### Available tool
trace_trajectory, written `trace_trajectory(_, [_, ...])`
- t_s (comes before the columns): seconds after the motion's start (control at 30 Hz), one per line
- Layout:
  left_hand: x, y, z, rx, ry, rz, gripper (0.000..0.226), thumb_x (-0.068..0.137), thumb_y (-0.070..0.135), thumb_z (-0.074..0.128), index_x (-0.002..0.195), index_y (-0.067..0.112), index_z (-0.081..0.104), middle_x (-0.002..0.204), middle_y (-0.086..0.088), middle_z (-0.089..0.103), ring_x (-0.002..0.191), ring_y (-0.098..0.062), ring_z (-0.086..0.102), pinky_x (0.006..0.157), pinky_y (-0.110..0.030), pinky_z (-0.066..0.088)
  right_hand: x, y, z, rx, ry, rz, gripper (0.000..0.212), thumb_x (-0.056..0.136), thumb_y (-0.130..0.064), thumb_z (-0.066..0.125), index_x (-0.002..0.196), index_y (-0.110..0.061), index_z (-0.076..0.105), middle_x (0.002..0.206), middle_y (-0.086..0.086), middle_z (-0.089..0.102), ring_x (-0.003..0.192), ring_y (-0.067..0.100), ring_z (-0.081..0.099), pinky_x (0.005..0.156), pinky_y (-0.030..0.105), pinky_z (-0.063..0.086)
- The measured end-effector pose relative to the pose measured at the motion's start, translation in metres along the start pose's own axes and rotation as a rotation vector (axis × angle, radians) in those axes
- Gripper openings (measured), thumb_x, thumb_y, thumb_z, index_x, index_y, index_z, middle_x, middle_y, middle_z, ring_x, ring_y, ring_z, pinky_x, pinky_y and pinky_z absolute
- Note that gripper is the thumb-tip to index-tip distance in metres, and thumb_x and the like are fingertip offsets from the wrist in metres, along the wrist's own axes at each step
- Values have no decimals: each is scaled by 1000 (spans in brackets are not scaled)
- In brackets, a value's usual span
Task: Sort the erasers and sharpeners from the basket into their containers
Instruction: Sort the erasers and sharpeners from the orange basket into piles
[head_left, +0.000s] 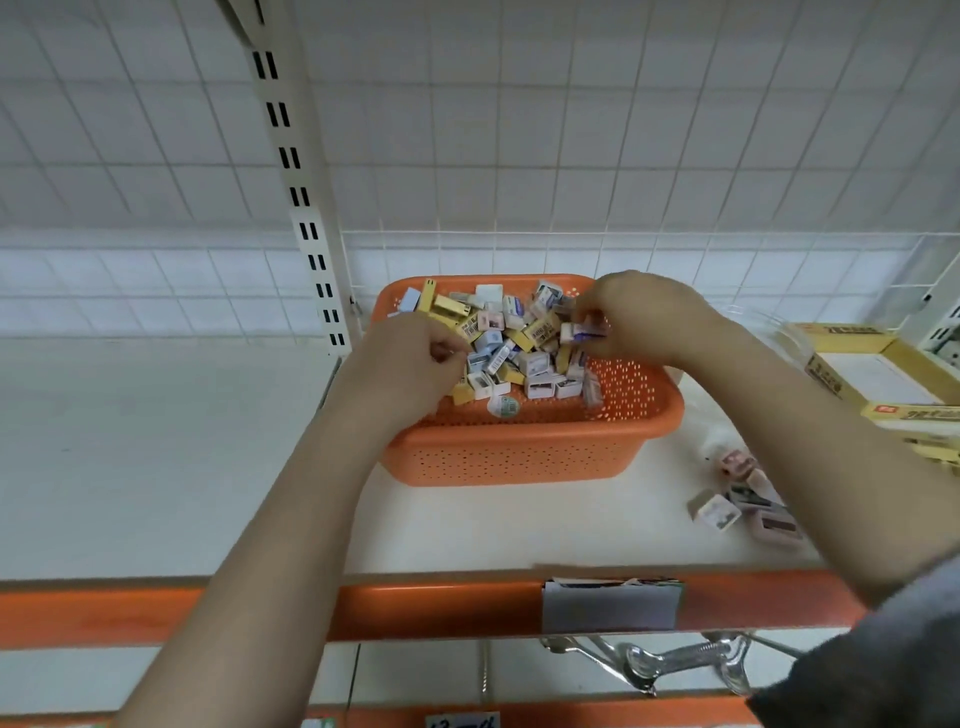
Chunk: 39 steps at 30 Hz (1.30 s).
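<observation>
Inside, the orange basket (524, 457) on the white shelf (156, 457) held a heap of erasers and sharpeners (511, 338). Over it, the right hand (639, 312) pinched a small white piece (582, 332) at its fingertips. The left hand (410, 358) was curled among the pile; what it held, I couldn't tell. A few loose pieces (743, 499) lay on the shelf to the right, near a yellow box (878, 369).

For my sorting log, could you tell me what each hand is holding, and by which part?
The right hand pinches a small white eraser by its end. The left hand is curled over the basket; whether it holds anything cannot be told.
</observation>
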<state>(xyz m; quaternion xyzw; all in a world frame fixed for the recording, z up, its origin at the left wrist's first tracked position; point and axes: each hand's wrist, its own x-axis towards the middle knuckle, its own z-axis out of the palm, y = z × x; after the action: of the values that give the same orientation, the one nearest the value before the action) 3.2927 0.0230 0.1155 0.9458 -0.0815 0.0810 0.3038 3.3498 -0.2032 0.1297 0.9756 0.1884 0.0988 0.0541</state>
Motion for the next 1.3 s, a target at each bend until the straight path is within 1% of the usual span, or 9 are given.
trace_trajectory(0.1, [32, 8, 1, 74, -54, 76, 20, 90, 18, 58, 105, 18, 71, 102, 7, 67, 85, -6, 57, 80, -24, 46, -48, -4, -3, 485, 303, 177, 12, 81, -31, 69, 88, -22, 66, 80, -4, 63, 71, 16, 57, 60, 29, 44])
trace_trajectory(0.2, [71, 12, 10, 189, -74, 145, 25, 88, 14, 59, 111, 17, 69, 116, 1, 66, 99, -12, 61, 89, -30, 49, -91, -25, 5, 927, 600, 335, 15, 80, -24, 73, 80, -33, 62, 74, -11, 62, 63, 9, 53, 56, 11, 40])
trace_trajectory(0.37, [111, 13, 31, 491, -181, 296, 47, 82, 20, 69, 126, 30, 58, 129, 3, 57, 114, -19, 54, 79, -32, 46, -117, -49, 21, 1241, 733, 437, 20, 79, -16, 74, 75, -33, 63, 62, -13, 63, 55, 3, 50, 56, 8, 41])
trace_trajectory(0.57, [125, 11, 41, 576, -166, 367, 51, 76, 31, 76, 124, 30, 60, 119, 1, 56, 110, -22, 52, 76, -34, 46, -124, -56, 23, 1305, 705, 464, 19, 79, -16, 73, 80, -32, 64, 62, -18, 62, 54, 0, 48, 55, 6, 39])
trace_trajectory(0.77, [130, 11, 36, 709, -155, 482, 40, 84, 40, 66, 122, 33, 61, 114, 6, 63, 109, -19, 55, 65, -29, 38, -124, -56, 22, 1317, 699, 481, 15, 79, -17, 73, 82, -29, 65, 62, -18, 62, 53, 0, 47, 54, 7, 38])
trace_trajectory(0.93, [118, 15, 26, 648, -19, 485, 30, 93, 38, 54, 121, 29, 63, 117, 5, 65, 110, -18, 55, 78, -34, 49, -123, -56, 21, 1329, 704, 465, 15, 79, -16, 73, 82, -29, 65, 63, -16, 61, 54, 2, 47, 55, 8, 39])
trace_trajectory(1.07, [92, 28, 10, 452, 61, 434, 32, 93, 39, 53, 118, 24, 64, 111, 6, 67, 101, -15, 59, 73, -28, 44, -122, -56, 19, 1311, 735, 469, 16, 80, -14, 72, 80, -28, 64, 62, -19, 61, 51, 1, 45, 53, 7, 37])
trace_trajectory(1.17, [64, 40, 4, 221, 123, 415, 25, 89, 39, 58, 107, 25, 69, 84, 20, 61, 81, -5, 54, 71, -25, 43, -127, -54, 19, 1265, 764, 521, 14, 82, -14, 70, 82, -27, 65, 66, -18, 62, 50, 2, 46, 51, 8, 37])
trace_trajectory(1.3, [29, 57, 13, -108, 164, 427, 12, 87, 31, 64, 94, 27, 73, 73, 25, 59, 71, -2, 59, 71, -29, 53, -144, -43, 15, 1242, 828, 653, 14, 85, -13, 67, 86, -27, 64, 73, -9, 56, 44, 5, 46, 41, 17, 42])
